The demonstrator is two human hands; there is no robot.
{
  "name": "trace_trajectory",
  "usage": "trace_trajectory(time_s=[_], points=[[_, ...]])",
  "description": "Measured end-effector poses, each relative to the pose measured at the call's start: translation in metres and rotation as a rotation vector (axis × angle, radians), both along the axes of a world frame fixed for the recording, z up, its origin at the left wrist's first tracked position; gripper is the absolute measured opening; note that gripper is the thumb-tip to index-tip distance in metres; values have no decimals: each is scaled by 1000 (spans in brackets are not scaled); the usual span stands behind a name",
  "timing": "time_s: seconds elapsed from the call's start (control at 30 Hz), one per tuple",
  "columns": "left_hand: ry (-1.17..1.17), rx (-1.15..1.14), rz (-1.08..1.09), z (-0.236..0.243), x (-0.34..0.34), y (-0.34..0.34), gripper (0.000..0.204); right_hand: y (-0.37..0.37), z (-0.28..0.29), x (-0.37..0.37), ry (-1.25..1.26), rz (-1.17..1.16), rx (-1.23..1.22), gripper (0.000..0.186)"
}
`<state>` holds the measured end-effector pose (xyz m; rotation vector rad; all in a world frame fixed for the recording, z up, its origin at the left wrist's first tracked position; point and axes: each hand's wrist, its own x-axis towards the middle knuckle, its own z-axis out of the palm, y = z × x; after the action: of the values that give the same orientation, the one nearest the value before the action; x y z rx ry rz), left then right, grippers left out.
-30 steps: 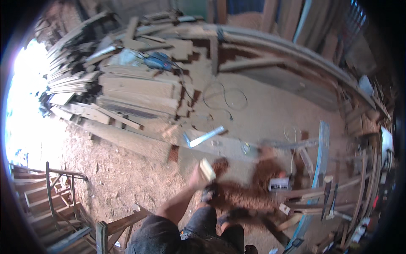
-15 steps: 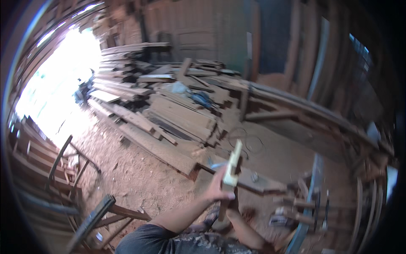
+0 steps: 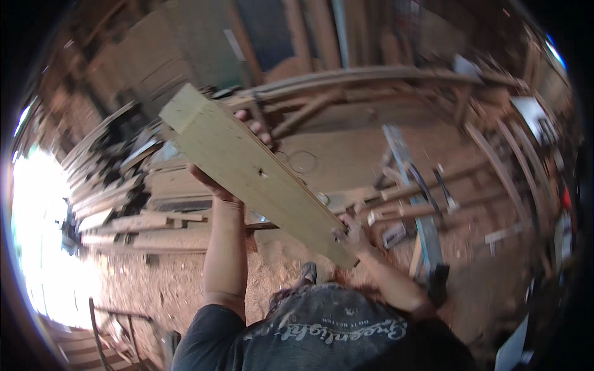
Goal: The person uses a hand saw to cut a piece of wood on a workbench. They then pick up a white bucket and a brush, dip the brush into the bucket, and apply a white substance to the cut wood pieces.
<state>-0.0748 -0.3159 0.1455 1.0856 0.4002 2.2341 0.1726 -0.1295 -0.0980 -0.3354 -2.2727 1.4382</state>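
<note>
A long pale wooden board [image 3: 260, 176] slants across the middle of the view in front of my chest, its broad face toward me. A small dark knot marks that face. My left hand [image 3: 226, 188] wraps under the board's far half; its fingertips curl over the right edge and the palm is hidden behind the wood. Close to the near end, my right hand [image 3: 351, 236] grips the right edge. Both hands bear the board in the air, tilted with its far end up to the left.
Stacked planks [image 3: 111, 179] lie on the dirt floor at the left. A long wooden bench [image 3: 346, 77] runs across the back. To the right stands a blue-painted beam [image 3: 405, 164] among timber frames. A chair-like frame [image 3: 124, 331] is at lower left, and my shoe [image 3: 309, 272] shows below the board.
My view has swung to the right. The board, seen nearly edge-on before, now shows its broad face. My hands have spread apart along it.
</note>
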Motion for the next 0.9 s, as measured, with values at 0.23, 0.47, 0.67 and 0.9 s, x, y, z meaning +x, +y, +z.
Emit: trace_trajectory(time_s=[0.23,0.47,0.67,0.9], points=[[-316,-511,173,-164,31,20,100,-13,35,41,-108,-403,72,53],[-625,-787,265,-175,55,68,77,-43,119,23,-146,-593,512,69],[-738,-860,359,-143,27,73,74,-36,35,50,-447,-534,651,71],[-723,-812,518,-123,-3,70,72,28,-40,174,-264,-1158,272,50]])
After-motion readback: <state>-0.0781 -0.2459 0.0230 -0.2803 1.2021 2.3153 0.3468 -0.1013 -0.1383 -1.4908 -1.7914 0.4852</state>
